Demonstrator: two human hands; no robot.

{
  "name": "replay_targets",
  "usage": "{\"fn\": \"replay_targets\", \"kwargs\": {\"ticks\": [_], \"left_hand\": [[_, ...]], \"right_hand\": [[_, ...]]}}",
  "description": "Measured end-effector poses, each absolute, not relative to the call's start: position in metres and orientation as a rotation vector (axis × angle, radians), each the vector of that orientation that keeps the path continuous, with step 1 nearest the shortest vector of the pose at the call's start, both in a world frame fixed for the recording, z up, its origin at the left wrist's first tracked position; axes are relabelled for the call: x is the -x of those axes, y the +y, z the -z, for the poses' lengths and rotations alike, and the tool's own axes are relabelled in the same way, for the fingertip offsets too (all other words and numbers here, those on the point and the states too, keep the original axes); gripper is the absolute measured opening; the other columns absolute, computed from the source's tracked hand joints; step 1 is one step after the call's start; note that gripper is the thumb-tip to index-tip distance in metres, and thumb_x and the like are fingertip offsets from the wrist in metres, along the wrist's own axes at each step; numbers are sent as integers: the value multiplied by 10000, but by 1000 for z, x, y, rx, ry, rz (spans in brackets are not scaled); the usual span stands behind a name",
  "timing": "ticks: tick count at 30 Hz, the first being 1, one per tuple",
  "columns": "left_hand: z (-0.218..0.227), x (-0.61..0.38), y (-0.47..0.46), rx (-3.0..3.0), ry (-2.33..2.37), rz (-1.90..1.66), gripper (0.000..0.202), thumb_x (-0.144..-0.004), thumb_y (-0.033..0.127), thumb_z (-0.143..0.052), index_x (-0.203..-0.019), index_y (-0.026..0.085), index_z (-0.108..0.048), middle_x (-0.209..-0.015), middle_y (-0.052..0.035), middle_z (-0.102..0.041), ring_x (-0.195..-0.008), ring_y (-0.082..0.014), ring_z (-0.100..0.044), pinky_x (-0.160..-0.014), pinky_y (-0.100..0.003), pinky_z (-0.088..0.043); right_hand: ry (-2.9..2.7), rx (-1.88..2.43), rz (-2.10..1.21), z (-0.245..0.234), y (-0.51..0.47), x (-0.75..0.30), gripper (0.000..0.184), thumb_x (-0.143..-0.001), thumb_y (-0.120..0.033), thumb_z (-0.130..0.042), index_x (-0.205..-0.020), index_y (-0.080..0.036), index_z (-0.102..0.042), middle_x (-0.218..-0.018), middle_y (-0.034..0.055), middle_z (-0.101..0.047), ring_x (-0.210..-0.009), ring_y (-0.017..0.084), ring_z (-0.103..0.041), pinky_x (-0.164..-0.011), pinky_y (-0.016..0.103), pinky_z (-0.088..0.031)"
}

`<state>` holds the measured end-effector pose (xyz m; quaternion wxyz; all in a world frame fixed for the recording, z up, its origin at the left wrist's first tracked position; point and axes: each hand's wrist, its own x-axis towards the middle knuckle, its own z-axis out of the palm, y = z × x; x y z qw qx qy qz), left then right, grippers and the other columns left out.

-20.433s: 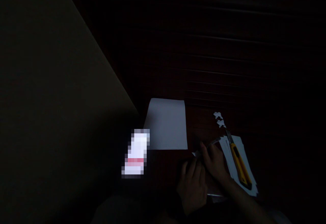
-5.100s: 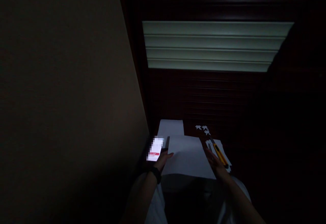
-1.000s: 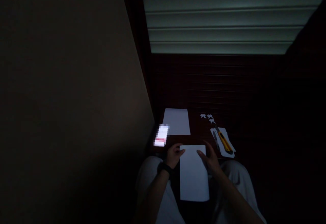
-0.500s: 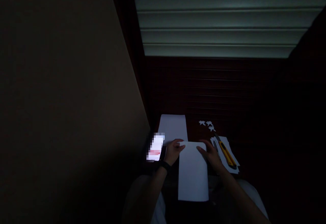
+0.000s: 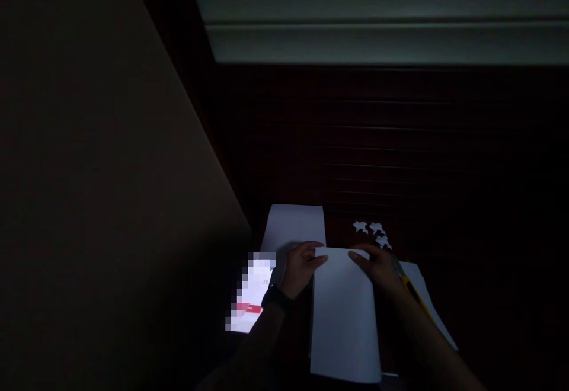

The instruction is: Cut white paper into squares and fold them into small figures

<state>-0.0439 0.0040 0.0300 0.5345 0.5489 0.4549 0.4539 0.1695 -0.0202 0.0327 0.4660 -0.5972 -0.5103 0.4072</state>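
The scene is very dark. A white sheet of paper (image 5: pixel 344 314), folded narrow, lies lengthwise in front of me. My left hand (image 5: pixel 301 268) grips its top left corner, fingers curled over the edge; a dark band is on that wrist. My right hand (image 5: pixel 377 266) pinches the top right corner. A yellow utility knife (image 5: pixel 411 290) lies on other white paper (image 5: pixel 422 290) just right of my right hand, partly hidden by my forearm.
A second white sheet (image 5: pixel 293 225) lies behind my left hand. Small white paper cut-outs (image 5: pixel 373 231) sit at the back right. A lit phone screen (image 5: pixel 251 293) glows at the left. A beige wall (image 5: pixel 89 172) rises at the left, dark slatted wood (image 5: pixel 377 136) behind.
The view has tipped down and closer. Both hands hold the folded sheet's top corners as before; the sheet sits slightly farther forward on the surface.
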Motion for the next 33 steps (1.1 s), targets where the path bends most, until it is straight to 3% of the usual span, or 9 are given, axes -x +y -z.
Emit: {"fn": "replay_targets", "kwargs": {"ticks": [6,13,22,33], "left_hand": [[-33,32,20,-1389,1116,-1082,321,-703,364,-657,-947,157,-631,-558,20,-563,-524,-111,-546,-465,-185,-388],[-26,31,34,-1336,1198,-1113,252,-679,341,-678,-867,174,-662,-710,-31,-654,-678,-164,-622,-585,-214,-469],[-15,26,31,-1195,1143,-1029,295,-695,362,-662,-914,163,-666,-735,-50,-683,-641,-170,-629,-512,-217,-476],[-18,27,31,-1190,1139,-1025,298,-690,374,-665,-901,164,-677,-725,-46,-679,-622,-155,-617,-507,-214,-474]], "right_hand": [[-1198,1557,-948,-21,-1,-180,319,-678,-453,-656,-875,-206,-698,-828,53,-701,-715,230,-631,-558,292,-478],[-1240,1650,-870,-7,7,-189,285,-680,-445,-669,-876,-241,-702,-854,41,-704,-776,249,-632,-633,323,-486],[-1263,1541,-755,-2,13,-188,239,-685,-427,-657,-815,-235,-712,-867,46,-704,-811,246,-635,-736,354,-479],[-1272,1575,-778,-3,14,-188,240,-687,-427,-653,-809,-229,-712,-846,52,-709,-797,250,-637,-725,357,-479]]}}
